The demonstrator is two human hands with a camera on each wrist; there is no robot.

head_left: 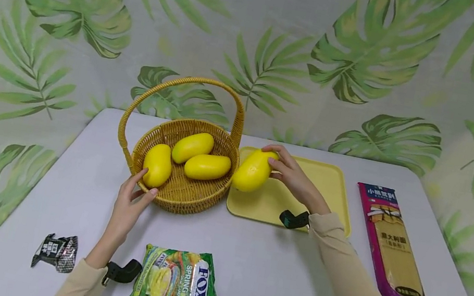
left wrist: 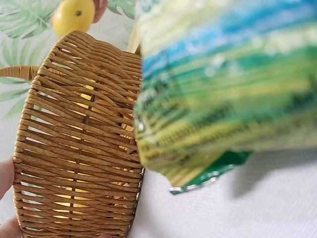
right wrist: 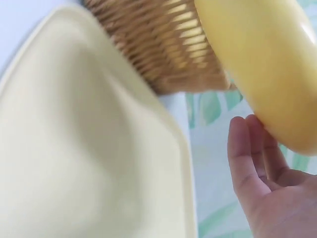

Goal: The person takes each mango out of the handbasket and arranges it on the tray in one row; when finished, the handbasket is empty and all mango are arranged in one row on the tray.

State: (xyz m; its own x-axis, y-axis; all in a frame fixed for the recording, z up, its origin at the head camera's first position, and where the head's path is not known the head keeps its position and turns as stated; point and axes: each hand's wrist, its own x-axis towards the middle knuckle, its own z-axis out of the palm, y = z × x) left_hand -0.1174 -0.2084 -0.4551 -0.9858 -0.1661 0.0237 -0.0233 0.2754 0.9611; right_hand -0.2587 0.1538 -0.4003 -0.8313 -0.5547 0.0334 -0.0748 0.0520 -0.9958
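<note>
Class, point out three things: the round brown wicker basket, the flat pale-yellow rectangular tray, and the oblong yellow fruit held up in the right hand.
Round brown wicker basket (left wrist: 81, 148): left wrist view, outer wall.
Flat pale-yellow rectangular tray (head_left: 327, 185): head view, bare surface.
Held oblong yellow fruit (head_left: 253, 172): head view, middle.

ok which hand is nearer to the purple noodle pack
Right. The right hand, holding a yellow fruit, is left of the noodle pack; the left hand is much farther left, at the basket.

Glossy fruit (head_left: 253, 171), rough wicker basket (head_left: 181, 205), smooth plastic tray (head_left: 330, 181)
</note>
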